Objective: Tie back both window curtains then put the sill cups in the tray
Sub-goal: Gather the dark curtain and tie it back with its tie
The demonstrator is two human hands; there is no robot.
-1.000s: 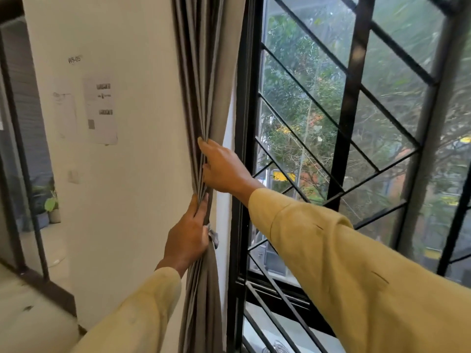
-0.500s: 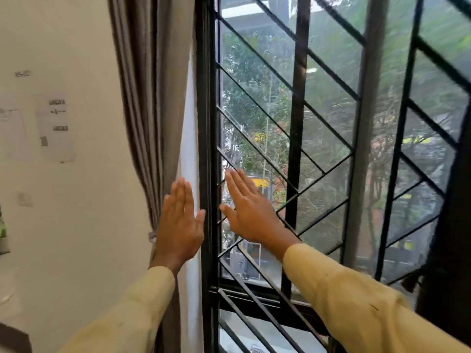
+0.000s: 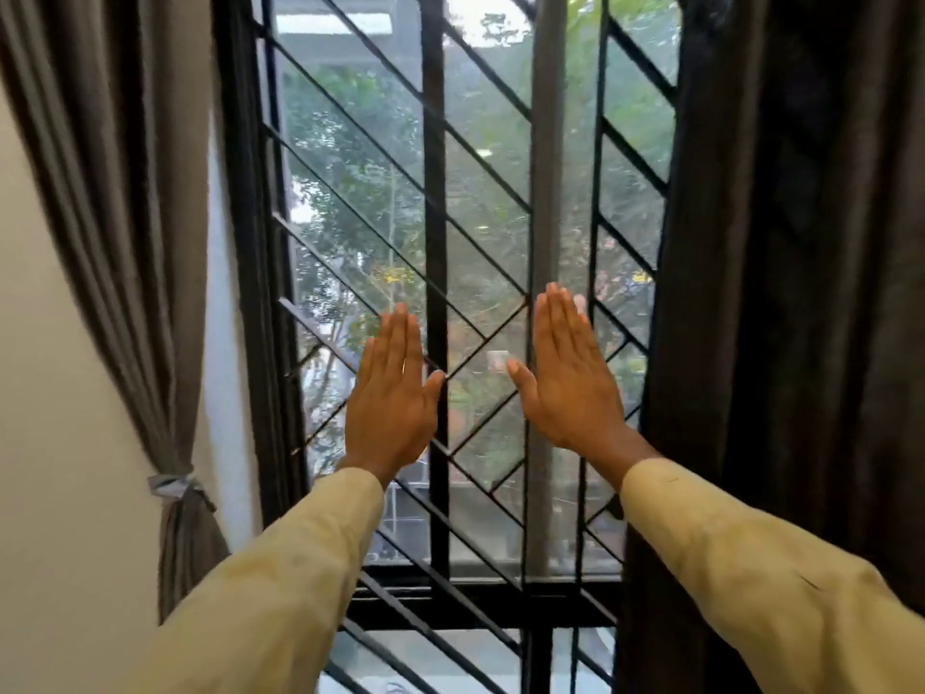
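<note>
Status: roughly a third done, by my read.

- Grey-brown pleated fabric curtain (image 3: 125, 242), left of the black metal window grille (image 3: 434, 192): tied. A pale grey tie band (image 3: 172, 485) cinches it low against the wall. Its long axis is near vertical. The folds fan wide above the band, narrow into it, then flare again below.
- Dark brown heavy fabric curtain (image 3: 781, 293), right of the grille: not yet tied. It hangs straight down with a vertical long axis, and its inner edge overlaps the grille's right bars.
- Left hand (image 3: 393, 393) and right hand (image 3: 570, 378): both raised in front of the grille's middle, either side of its central bar. Fingers (image 3: 400, 338) are straight, together and pointing up, holding nothing. I can't tell if they touch the bars.
- Sill cups and tray: not visible. A blurry shape at the grille's bottom edge might be one, but it's too cropped to call.

Left to do: right curtain, then cups.
</note>
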